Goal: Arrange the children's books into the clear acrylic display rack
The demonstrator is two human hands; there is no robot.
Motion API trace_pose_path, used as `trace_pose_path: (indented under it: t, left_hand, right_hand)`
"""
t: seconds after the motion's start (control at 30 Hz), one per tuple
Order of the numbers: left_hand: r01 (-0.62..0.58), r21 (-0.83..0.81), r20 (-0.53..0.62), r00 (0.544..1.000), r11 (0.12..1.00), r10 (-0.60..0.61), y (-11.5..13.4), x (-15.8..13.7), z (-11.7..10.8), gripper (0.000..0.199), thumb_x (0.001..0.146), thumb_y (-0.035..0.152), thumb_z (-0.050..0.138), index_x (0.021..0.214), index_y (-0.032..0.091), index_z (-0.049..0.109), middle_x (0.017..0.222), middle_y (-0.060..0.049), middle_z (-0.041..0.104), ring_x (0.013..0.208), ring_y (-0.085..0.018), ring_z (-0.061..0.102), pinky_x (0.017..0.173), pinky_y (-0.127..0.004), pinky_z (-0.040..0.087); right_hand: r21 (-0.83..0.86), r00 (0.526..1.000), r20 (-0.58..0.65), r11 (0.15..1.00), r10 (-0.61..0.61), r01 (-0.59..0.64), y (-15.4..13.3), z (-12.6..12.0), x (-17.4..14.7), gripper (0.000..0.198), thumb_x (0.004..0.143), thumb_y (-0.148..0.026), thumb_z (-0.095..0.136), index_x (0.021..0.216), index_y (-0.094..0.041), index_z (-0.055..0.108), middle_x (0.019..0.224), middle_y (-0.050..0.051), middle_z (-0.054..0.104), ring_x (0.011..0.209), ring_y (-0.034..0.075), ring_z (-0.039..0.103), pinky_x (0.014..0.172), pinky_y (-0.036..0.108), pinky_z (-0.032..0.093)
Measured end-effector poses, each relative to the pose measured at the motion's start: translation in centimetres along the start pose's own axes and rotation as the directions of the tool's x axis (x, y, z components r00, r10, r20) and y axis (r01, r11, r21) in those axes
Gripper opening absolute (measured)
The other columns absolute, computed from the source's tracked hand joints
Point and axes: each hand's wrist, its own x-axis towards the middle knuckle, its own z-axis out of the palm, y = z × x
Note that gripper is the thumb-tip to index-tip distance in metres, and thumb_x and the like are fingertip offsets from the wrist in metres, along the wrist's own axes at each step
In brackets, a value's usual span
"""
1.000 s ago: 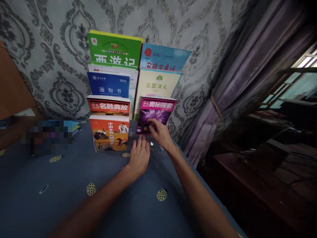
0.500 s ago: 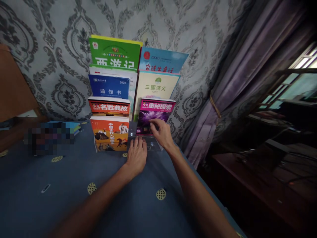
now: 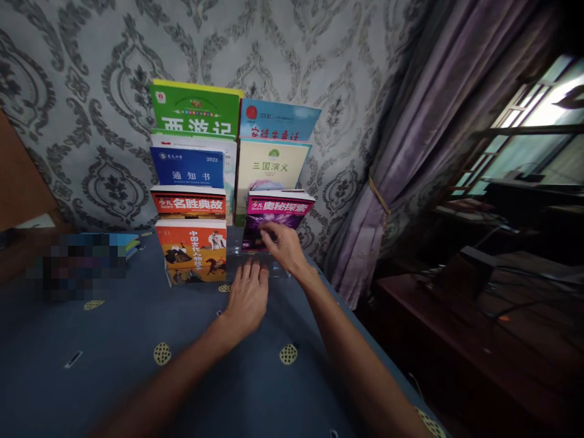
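Note:
My right hand rests its bent fingers against the cover of a purple book. No grip round the book's edge shows; a gap is seen between thumb and forefinger. The purple book leans upright in the right front part of a clear display stand. My left hand lies palm down at the stand's low front, fingers stretched out, nothing in them. Beside it, in the left front part, stands an orange book. Behind that are a red book and a blue booklet.
Further back stand a green book, a cream book and a light-blue book, close to the patterned wall. A dark blue cloth covers the table. A tied curtain hangs right; cables lie on a dark red surface.
The whole view has shifted, with the books now lower and further left. The purple book's top has tilted slightly against the others. Both hands keep nearly the same places at the stand.

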Motion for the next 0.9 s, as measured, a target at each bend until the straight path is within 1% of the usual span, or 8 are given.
trace_pose_path:
  t: [0.17, 0.3, 0.4, 0.53, 0.6, 0.73, 0.83, 0.9]
  left_hand:
    - [-0.095, -0.05, 0.0, 0.995, 0.994, 0.096, -1.2, -2.7, -0.8, 0.045, 0.094, 0.012, 0.046, 0.138, 0.009, 0.047, 0.141, -0.019, 0.055, 0.135, -0.03, 0.048, 0.111, -0.046, 0.04]
    - [-0.127, -0.014, 0.106, 0.986, 0.992, 0.128, -4.9, -5.7, -1.8, 0.028, 0.096, 0.015, 0.047, 0.121, 0.018, 0.059, 0.123, -0.01, 0.065, 0.116, -0.024, 0.058, 0.101, -0.039, 0.046]
    - [-0.04, 0.087, 0.198, 0.98, 0.995, 0.022, -9.5, -8.1, -2.3, 0.015, 0.095, 0.018, 0.052, 0.102, 0.02, 0.065, 0.108, -0.007, 0.069, 0.104, -0.023, 0.061, 0.092, -0.037, 0.048]
    - [0.161, 0.217, 0.165, 0.966, 0.963, -0.199, -16.8, -10.8, -3.2, 0.021, 0.097, 0.021, 0.046, 0.096, 0.019, 0.067, 0.097, -0.01, 0.069, 0.098, -0.027, 0.061, 0.086, -0.04, 0.048]
    - [0.296, 0.284, 0.093, 0.938, 0.912, -0.334, -20.3, -11.6, -3.8, 0.025, 0.096, 0.021, 0.043, 0.099, 0.015, 0.067, 0.1, -0.015, 0.069, 0.101, -0.031, 0.06, 0.089, -0.045, 0.048]
    - [0.542, 0.364, -0.101, 0.831, 0.758, -0.547, -26.0, -12.7, -4.4, 0.047, 0.092, 0.024, 0.045, 0.135, 0.005, 0.051, 0.137, -0.029, 0.054, 0.128, -0.041, 0.048, 0.103, -0.058, 0.039]
    - [0.638, 0.373, -0.09, 0.748, 0.674, -0.658, -28.7, -13.5, -4.2, 0.062, 0.094, 0.032, 0.045, 0.148, 0.004, 0.036, 0.154, -0.029, 0.038, 0.144, -0.043, 0.032, 0.11, -0.066, 0.031]
    - [0.663, 0.374, -0.022, 0.705, 0.648, -0.709, -29.7, -14.0, -3.9, 0.061, 0.097, 0.035, 0.039, 0.151, 0.007, 0.033, 0.157, -0.027, 0.037, 0.146, -0.042, 0.032, 0.108, -0.07, 0.031]
  right_hand:
    - [0.008, 0.999, 0.044, 1.0, -0.008, 0.007, -0.3, -0.6, 0.0, 0.024, 0.092, -0.025, 0.051, 0.104, -0.021, 0.071, 0.088, 0.006, 0.077, 0.079, 0.023, 0.07, 0.069, 0.031, 0.047]
    - [0.016, 0.997, 0.069, 1.0, -0.021, 0.02, -0.3, -0.8, 0.1, 0.026, 0.091, -0.03, 0.052, 0.103, -0.019, 0.072, 0.084, 0.007, 0.077, 0.072, 0.023, 0.07, 0.065, 0.03, 0.045]
    - [0.006, 0.992, 0.126, 1.0, -0.03, 0.029, -0.4, -0.7, 0.1, 0.03, 0.092, -0.034, 0.051, 0.103, -0.018, 0.073, 0.084, 0.007, 0.078, 0.069, 0.022, 0.069, 0.062, 0.029, 0.044]
    - [0.01, 0.967, 0.247, 0.998, -0.055, 0.054, -0.9, -0.2, -0.1, 0.032, 0.092, -0.036, 0.049, 0.099, -0.018, 0.074, 0.079, 0.007, 0.076, 0.064, 0.019, 0.066, 0.06, 0.026, 0.041]
    - [0.037, 0.943, 0.325, 0.997, -0.074, 0.065, -1.2, 0.1, -0.2, 0.032, 0.093, -0.036, 0.047, 0.094, -0.018, 0.073, 0.072, 0.005, 0.074, 0.06, 0.017, 0.064, 0.058, 0.026, 0.039]
    - [0.092, 0.858, 0.504, 0.994, -0.099, 0.061, -1.9, 0.7, -0.5, 0.035, 0.094, -0.041, 0.047, 0.079, -0.018, 0.069, 0.061, 0.002, 0.068, 0.056, 0.015, 0.061, 0.055, 0.024, 0.035]
    - [0.107, 0.793, 0.597, 0.992, -0.121, 0.07, -2.7, 1.1, -0.7, 0.037, 0.095, -0.042, 0.047, 0.077, -0.018, 0.067, 0.061, 0.002, 0.066, 0.056, 0.015, 0.06, 0.054, 0.024, 0.034]
    - [0.081, 0.76, 0.64, 0.994, -0.113, 0.08, -3.4, 1.3, -0.8, 0.035, 0.095, -0.041, 0.048, 0.079, -0.018, 0.069, 0.063, 0.002, 0.067, 0.057, 0.015, 0.06, 0.054, 0.024, 0.033]
